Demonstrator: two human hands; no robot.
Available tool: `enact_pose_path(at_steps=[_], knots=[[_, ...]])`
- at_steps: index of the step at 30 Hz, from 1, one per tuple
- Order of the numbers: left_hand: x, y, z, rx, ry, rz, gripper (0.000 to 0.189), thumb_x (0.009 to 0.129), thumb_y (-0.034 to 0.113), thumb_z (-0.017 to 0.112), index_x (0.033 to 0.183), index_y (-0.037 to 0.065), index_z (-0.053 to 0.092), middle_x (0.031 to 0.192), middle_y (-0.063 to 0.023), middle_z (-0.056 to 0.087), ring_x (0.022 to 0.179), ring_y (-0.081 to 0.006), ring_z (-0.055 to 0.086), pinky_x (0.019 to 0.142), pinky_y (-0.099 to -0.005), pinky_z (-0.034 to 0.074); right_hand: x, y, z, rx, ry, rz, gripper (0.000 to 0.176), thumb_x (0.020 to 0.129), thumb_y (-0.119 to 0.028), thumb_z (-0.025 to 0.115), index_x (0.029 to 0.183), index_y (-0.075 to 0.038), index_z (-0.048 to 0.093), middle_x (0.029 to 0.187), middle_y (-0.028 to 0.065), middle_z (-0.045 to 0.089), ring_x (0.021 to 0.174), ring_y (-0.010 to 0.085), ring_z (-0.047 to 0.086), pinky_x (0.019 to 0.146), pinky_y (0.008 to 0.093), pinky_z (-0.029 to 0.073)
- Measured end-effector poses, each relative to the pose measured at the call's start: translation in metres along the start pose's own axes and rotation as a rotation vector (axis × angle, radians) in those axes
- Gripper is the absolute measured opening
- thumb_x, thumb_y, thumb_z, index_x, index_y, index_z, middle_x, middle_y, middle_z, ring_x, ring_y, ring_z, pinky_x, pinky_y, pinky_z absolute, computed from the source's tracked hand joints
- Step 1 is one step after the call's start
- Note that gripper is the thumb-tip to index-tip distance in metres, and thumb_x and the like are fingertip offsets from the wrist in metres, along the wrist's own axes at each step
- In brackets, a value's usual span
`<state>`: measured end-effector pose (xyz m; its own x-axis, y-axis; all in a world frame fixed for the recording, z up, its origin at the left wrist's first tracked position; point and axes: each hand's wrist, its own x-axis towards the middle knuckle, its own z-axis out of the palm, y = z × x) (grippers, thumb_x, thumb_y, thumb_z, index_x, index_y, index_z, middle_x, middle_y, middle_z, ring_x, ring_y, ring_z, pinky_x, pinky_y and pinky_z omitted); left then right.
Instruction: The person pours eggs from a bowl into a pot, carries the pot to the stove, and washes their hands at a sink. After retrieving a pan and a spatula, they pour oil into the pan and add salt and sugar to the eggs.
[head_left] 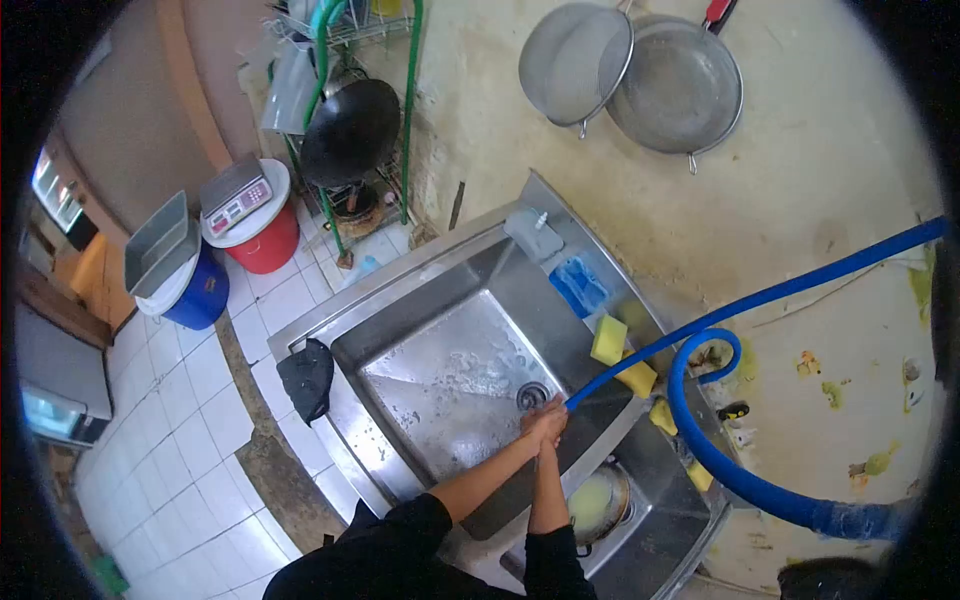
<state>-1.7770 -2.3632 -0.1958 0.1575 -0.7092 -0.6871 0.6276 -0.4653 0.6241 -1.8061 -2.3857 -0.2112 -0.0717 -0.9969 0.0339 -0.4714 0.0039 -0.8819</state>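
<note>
Both my hands meet over the right side of the large steel sink basin [440, 370], close to the end of a thin blue hose [680, 330]. My left hand [535, 418] overlaps my right hand [548, 432]; the fingers are too small and too closely overlapped to tell apart. Whether either hand grips the hose end cannot be made out. Just beyond the hands is the round drain [532, 396]. Suds and wet patches lie on the basin floor. In the smaller basin to the right sits a round pan [598, 503] with something pale green in it.
Yellow sponges [609, 340], a blue packet [580, 286] and a bottle [534, 233] line the sink's back ledge. A black cloth [306, 380] hangs over the left edge. A thick blue hose [735, 476] curls at right. Strainers [675, 85] hang on the wall.
</note>
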Motion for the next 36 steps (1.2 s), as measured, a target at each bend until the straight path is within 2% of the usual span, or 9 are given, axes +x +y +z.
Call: enact_pose_path(at_steps=[10, 15, 17, 21, 26, 27, 29, 33, 36], knots=[[0.048, -0.047, -0.005, -0.731, -0.17, -0.026, 0.039, 0.088, 0.038, 0.053, 0.107, 0.005, 0.058, 0.097, -0.0075, 0.061, 0.086, -0.0161, 0.057, 0.075, -0.0311, 0.048, 0.008, 0.016, 0.001, 0.089, -0.012, -0.04, 0.044, 0.087, -0.037, 0.058, 0.069, 0.003, 0.059, 0.073, 0.0146, 0.06, 0.065, 0.0207, 0.056, 0.062, 0.0346, 0.046], [-0.005, -0.009, -0.027, -0.696, -0.191, -0.013, 0.045, 0.09, 0.043, 0.049, 0.112, 0.005, 0.057, 0.108, -0.009, 0.06, 0.096, -0.0175, 0.056, 0.084, -0.0314, 0.046, 0.009, -0.005, 0.015, -0.017, 0.051, 0.275, 0.042, 0.09, -0.037, 0.051, 0.076, 0.001, 0.061, 0.074, 0.012, 0.061, 0.065, 0.0181, 0.058, 0.06, 0.0294, 0.047], [-0.002, -0.017, -0.062, -0.054, -0.044, 0.449, 0.051, 0.091, 0.048, 0.045, 0.117, 0.005, 0.055, 0.109, -0.0065, 0.061, 0.102, -0.0177, 0.055, 0.088, -0.0322, 0.044, -0.035, 0.009, 0.012, 0.045, -0.103, -0.021, 0.036, 0.089, -0.033, 0.051, 0.08, 0.0, 0.062, 0.075, 0.0106, 0.061, 0.066, 0.0175, 0.058, 0.061, 0.0289, 0.047], [-0.012, -0.013, -0.153, 0.943, -0.415, 0.503, 0.045, 0.083, 0.04, 0.054, 0.117, 0.009, 0.056, 0.11, -0.0081, 0.06, 0.099, -0.0244, 0.055, 0.085, -0.0357, 0.044, -0.111, 0.049, 0.016, -0.118, -0.38, -0.261, 0.025, 0.089, -0.025, 0.051, 0.088, -0.002, 0.062, 0.078, 0.0079, 0.061, 0.068, 0.0163, 0.057, 0.063, 0.0278, 0.047], [-0.046, 0.075, -0.181, 1.303, -0.407, 0.98, 0.038, 0.076, 0.023, 0.063, 0.11, 0.008, 0.059, 0.103, -0.0139, 0.061, 0.087, -0.0293, 0.059, 0.075, -0.0371, 0.048, -0.026, 0.064, 0.032, -0.064, -0.593, -0.405, 0.017, 0.088, -0.014, 0.052, 0.098, -0.005, 0.062, 0.081, 0.0044, 0.061, 0.071, 0.0149, 0.057, 0.065, 0.0265, 0.047], [-0.075, 0.107, -0.187, 1.335, -0.311, 1.021, 0.037, 0.074, 0.017, 0.065, 0.11, 0.008, 0.059, 0.096, -0.0155, 0.063, 0.084, -0.0265, 0.06, 0.073, -0.0342, 0.048, -0.043, -0.039, 0.019, 0.059, -0.699, -0.008, 0.02, 0.086, -0.011, 0.056, 0.105, -0.005, 0.061, 0.086, 0.0041, 0.062, 0.078, 0.0175, 0.057, 0.07, 0.0258, 0.047], [-0.069, 0.14, -0.214, 1.232, -0.482, 0.996, 0.03, 0.077, 0.022, 0.063, 0.102, 0.006, 0.06, 0.092, -0.0136, 0.063, 0.082, -0.0257, 0.06, 0.073, -0.0354, 0.048, -0.068, -0.105, 0.03, 0.5, -0.59, 0.194, 0.02, 0.086, -0.016, 0.057, 0.103, -0.006, 0.062, 0.091, 0.0065, 0.063, 0.083, 0.019, 0.058, 0.071, 0.026, 0.046], [-0.074, 0.198, -0.328, 0.736, -0.71, 0.971, 0.021, 0.084, 0.024, 0.059, 0.095, 0.005, 0.061, 0.091, -0.0078, 0.063, 0.083, -0.0185, 0.059, 0.073, -0.0331, 0.048, -0.077, -0.022, 0.054, -0.424, -0.405, -0.084, 0.028, 0.084, -0.024, 0.059, 0.1, -0.001, 0.063, 0.083, 0.0131, 0.064, 0.071, 0.0236, 0.06, 0.062, 0.0321, 0.046], [-0.094, 0.239, -0.458, 0.369, -0.139, 1.223, 0.01, 0.082, 0.01, 0.057, 0.088, 0.004, 0.063, 0.084, -0.0063, 0.064, 0.077, -0.0151, 0.059, 0.07, -0.0318, 0.048, -0.034, 0.012, 0.067, -0.855, -0.585, -0.206, 0.036, 0.082, -0.03, 0.06, 0.098, 0.002, 0.063, 0.078, 0.018, 0.065, 0.063, 0.027, 0.061, 0.056, 0.0368, 0.045]])
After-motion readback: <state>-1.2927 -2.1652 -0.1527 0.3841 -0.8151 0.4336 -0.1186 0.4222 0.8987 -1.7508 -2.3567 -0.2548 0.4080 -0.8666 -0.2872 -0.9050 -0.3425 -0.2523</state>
